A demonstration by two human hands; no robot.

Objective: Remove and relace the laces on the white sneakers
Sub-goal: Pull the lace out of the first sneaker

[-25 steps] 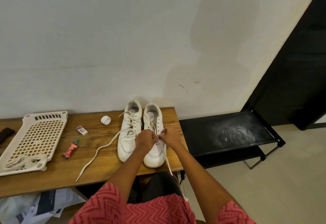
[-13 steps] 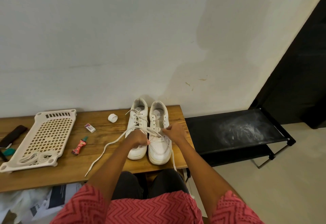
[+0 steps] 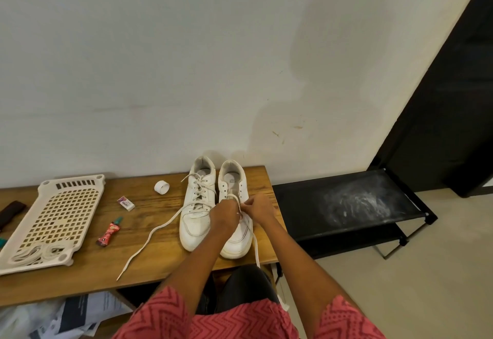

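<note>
Since half a second ago both hands have closed together over the right sneaker (image 3: 237, 234) on the wooden table (image 3: 80, 272), left hand (image 3: 223, 214) and right hand (image 3: 260, 206) each pinching the lace (image 3: 234, 201) in curled fingers, probably to thread its lower eyelets.

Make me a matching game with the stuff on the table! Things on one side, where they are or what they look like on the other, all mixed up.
Things:
1. plastic tray
2. red tube
3. roll of tape
4. right sneaker

Descriptions:
A. white ring just left of the sneakers, near the wall
B. under both hands, lace being worked
C. at the table's left end, with spare laces on its near corner
D. lying between the tray and the left sneaker's long loose lace

Pairs: 1-C, 2-D, 3-A, 4-B
</note>
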